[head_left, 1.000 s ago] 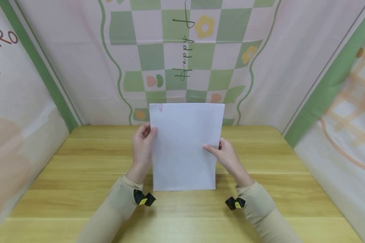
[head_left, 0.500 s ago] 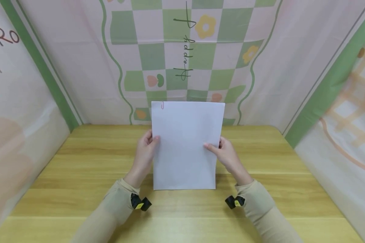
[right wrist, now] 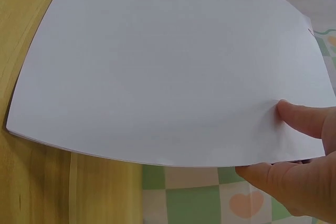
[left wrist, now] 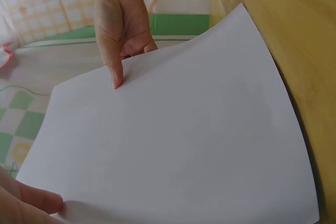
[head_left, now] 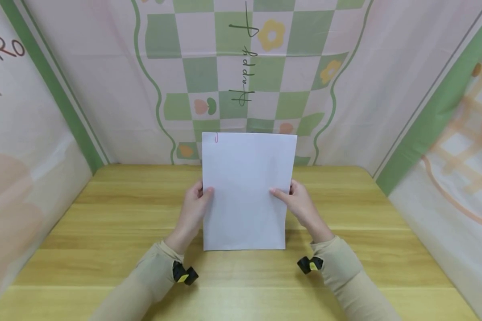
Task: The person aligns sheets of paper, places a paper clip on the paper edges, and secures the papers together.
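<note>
A stack of white paper sheets [head_left: 247, 191] stands raised over the wooden table, tilted back, its lower edge close to the tabletop. A small red paper clip [head_left: 216, 137] sits on its top edge near the left corner. My left hand [head_left: 194, 203] grips the left side about halfway up, thumb on the front face and fingers behind. On the opposite side my right hand [head_left: 300, 203] pinches the edge the same way, its thumb [right wrist: 302, 118] pressed flat on the sheet in the right wrist view. The fingers behind the paper are mostly hidden.
The wooden table [head_left: 116, 214] spreads around the paper on all sides. Behind it hangs a checkered green and white cloth [head_left: 233, 76], with printed cloth walls left and right. A black wrist camera [head_left: 184, 273] is strapped over each beige sleeve.
My left hand has slid down the paper's left edge, from near the clip to about the right hand's height. The sheets' top left corner has shifted slightly right and up.
</note>
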`<state>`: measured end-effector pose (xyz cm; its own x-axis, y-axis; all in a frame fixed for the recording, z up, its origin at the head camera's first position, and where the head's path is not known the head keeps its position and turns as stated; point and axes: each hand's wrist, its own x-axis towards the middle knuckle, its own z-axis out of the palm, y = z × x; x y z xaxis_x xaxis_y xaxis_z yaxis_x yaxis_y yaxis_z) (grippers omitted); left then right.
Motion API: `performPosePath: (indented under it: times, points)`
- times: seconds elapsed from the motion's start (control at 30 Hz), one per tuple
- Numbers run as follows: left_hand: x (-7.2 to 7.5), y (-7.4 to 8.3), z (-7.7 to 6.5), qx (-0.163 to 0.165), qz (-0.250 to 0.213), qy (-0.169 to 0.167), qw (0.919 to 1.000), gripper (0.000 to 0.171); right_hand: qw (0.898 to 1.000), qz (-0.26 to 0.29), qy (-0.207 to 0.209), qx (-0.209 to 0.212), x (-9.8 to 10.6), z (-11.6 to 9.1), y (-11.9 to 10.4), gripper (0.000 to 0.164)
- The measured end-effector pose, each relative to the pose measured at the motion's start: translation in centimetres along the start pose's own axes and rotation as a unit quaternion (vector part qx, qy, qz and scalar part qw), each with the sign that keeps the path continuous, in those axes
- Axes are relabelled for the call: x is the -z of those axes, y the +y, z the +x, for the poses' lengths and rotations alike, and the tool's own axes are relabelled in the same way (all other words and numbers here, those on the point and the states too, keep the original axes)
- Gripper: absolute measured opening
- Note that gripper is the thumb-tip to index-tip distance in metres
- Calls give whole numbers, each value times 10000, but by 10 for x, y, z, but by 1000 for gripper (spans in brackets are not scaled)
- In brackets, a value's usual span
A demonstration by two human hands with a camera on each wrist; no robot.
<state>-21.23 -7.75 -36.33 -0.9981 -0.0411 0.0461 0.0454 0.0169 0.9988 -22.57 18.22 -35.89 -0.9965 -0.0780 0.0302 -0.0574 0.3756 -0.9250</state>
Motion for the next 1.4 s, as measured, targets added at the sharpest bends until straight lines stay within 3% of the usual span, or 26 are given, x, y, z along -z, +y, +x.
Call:
performPosePath:
  times: [0.33, 0.73, 1.1, 1.4]
  points:
    - [-1, -2, 5, 41, 76, 172, 9998, 33, 9999, -65, -34, -101, 0, 4, -3, 50]
    - [0, -2, 14, 425, 214, 62, 9988, 35, 9992, -345, -92, -152, 3, 14, 1, 46]
    - [2, -3, 25, 543, 377, -56, 9978, 39, 9973, -560, -232, -422, 8, 24, 4, 44]
    - [8, -15, 37, 579, 765, -228, 9951, 38, 9957, -664, -325, -550, 10, 35, 12, 47]
